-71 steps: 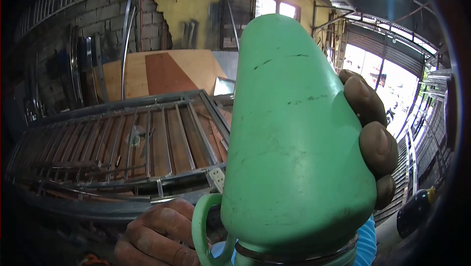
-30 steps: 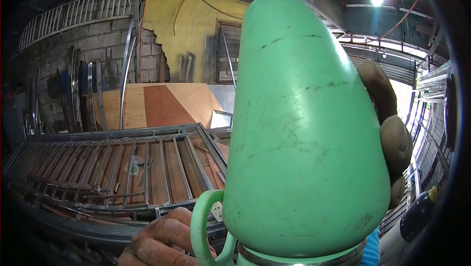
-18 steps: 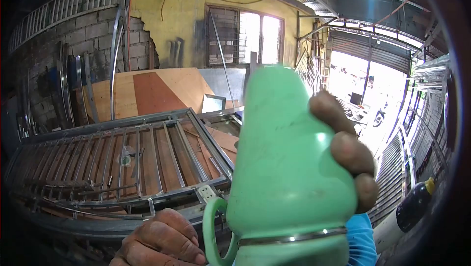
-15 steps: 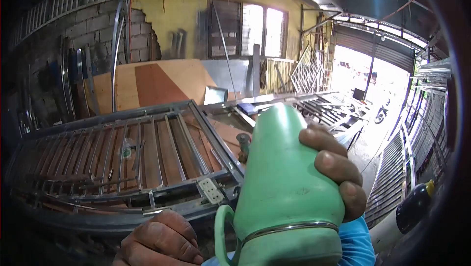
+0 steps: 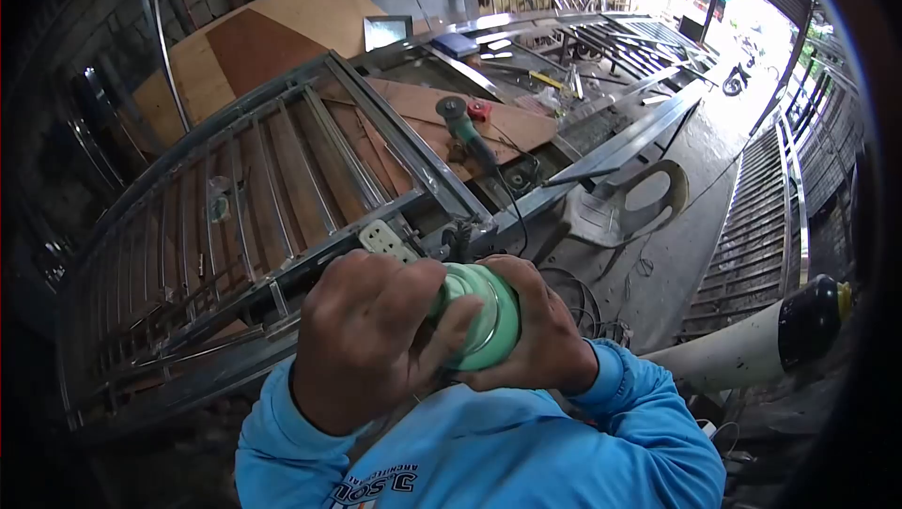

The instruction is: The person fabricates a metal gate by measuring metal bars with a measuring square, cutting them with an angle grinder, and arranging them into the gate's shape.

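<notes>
A green tumbler (image 5: 496,323) stands in front of my chest, seen from above, with its round top between my two hands. My right hand (image 5: 540,326) is wrapped round its far and right side. On the left, my left hand (image 5: 376,326) is closed with thumb and fingers at the tumbler's top rim. Part of the tumbler is hidden under the fingers.
A metal frame with bars (image 5: 272,199) lies at the left, with a white power outlet (image 5: 383,240) on its edge. An angle grinder (image 5: 465,131) rests on brown board. Right of it are a plastic chair (image 5: 620,213), a grille (image 5: 752,227) and a white cylinder (image 5: 742,349).
The view has tilted down. The tumbler, raised and tipped before, is now lower and near my chest. My left hand has come up to its top.
</notes>
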Demonstrator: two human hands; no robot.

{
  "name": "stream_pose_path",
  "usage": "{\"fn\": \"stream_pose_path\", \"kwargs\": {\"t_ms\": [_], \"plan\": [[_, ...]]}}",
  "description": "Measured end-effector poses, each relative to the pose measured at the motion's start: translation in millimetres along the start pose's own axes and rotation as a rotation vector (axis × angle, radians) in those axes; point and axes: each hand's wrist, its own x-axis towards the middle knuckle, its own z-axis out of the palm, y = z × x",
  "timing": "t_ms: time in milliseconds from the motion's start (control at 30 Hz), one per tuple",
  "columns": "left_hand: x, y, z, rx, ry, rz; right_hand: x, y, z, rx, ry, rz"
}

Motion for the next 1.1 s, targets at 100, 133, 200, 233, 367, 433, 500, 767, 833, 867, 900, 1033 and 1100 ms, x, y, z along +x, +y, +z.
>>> {"fn": "stream_pose_path", "kwargs": {"t_ms": [100, 133, 200, 233, 367, 433, 500, 767, 833, 867, 900, 1033, 1100], "plan": [[15.0, -21.4, 20.1, -0.156, -0.17, 0.137, -2.6, 25.2, -9.4, 0.039, -0.047, 0.063], [17.8, -26.0, 21.1, -0.227, -0.282, 0.145, -3.0, 33.3, -17.9, 0.067, -0.093, 0.067], [35.2, -38.3, 33.5, -0.297, -0.362, 0.348, 3.2, 46.3, -35.8, 0.124, -0.175, 0.06], [42.4, -44.5, 40.1, -0.328, -0.398, 0.444, 6.3, 57.1, -43.3, 0.159, -0.19, 0.069], [66.8, -52.8, 62.6, -0.238, -0.317, 0.23, 32.3, 111.4, -65.6, 0.279, -0.181, 0.098], [76.4, -55.2, 93.3, -0.067, -0.211, 0.019, 48.3, 139.2, -77.7, 0.229, -0.149, 0.143], [87.4, -58.0, 116.7, 0.007, -0.294, -0.223, 67.9, 166.7, -87.6, 0.166, -0.183, 0.128], [122.7, -111.2, 200.4, 0.234, 0.1, -0.158, 111.7, 294.8, -142.6, -0.19, -0.464, 0.326], [124.4, -116.5, 206.7, 0.35, 0.127, -0.197, 130.7, 326.3, -150.4, -0.195, -0.472, 0.172], [122.6, -118.8, 207.8, 0.382, 0.136, -0.217, 135.2, 347.5, -153.3, -0.186, -0.422, 0.055], [117.4, -122.1, 205.4, 0.386, 0.144, -0.244, 148.3, 374.8, -154.4, -0.181, -0.396, 0.046], [67.5, -116.0, 172.3, 0.111, 0.201, -0.47, 204.4, 453.3, -138.1, -0.031, -0.128, 0.166], [13.7, -121.2, 151.7, 0.507, 0.25, -0.445, 229.4, 482.1, -124.9, -0.029, 0.048, 0.341]]}}
